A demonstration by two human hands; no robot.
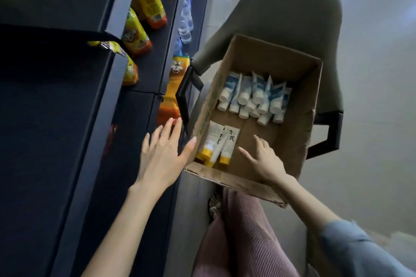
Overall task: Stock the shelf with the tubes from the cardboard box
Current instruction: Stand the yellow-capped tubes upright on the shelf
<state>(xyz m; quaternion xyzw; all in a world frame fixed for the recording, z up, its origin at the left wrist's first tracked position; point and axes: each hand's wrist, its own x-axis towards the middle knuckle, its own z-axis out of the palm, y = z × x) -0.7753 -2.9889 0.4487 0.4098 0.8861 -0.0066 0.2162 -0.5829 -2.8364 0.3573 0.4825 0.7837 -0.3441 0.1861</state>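
right hand (263, 162) reaching into the cardboard box (299, 123), beside the yellow-capped tubes (219, 144)

the right hand is hovering open over the box floor, fingers spread, holding nothing. the yellow-capped tubes are lying just to its left against the box's left wall, long axes running away from the person, caps toward the near edge. the left hand (164, 153), also open and empty, is sitting outside that wall, so the right is nearer. the shelf (94, 119) is standing to the left.
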